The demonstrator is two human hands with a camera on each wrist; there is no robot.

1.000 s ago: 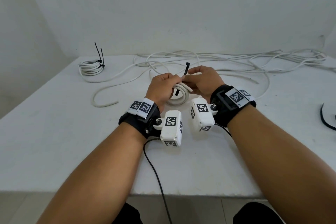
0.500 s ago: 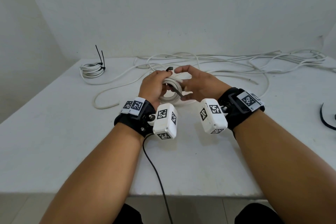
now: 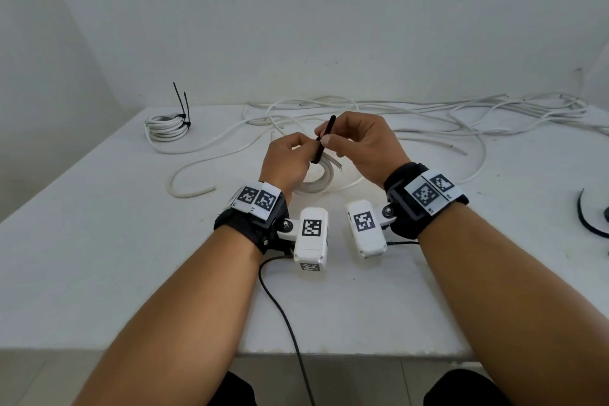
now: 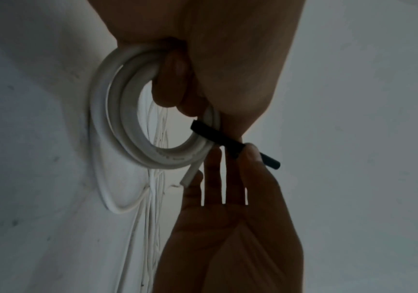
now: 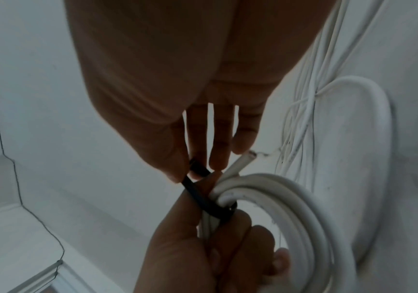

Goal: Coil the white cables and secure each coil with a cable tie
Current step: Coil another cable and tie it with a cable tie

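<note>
Left hand [image 3: 286, 161] grips the small white coil [image 4: 127, 111] just above the table [image 3: 99, 241], fingers curled through the ring and thumb clamping the turns where the black tie [image 3: 323, 139] crosses them; right hand [image 3: 361, 142] pinches the tie's free end between thumb and fingertip, just above that clamp. Coil looks light but springy and stiff, its cut end [image 5: 242, 161] jutting past the grip, so turns likely fan out if the clamp eases. Tie is thin, probably slick; best held near the wrap, not the tip.
</note>
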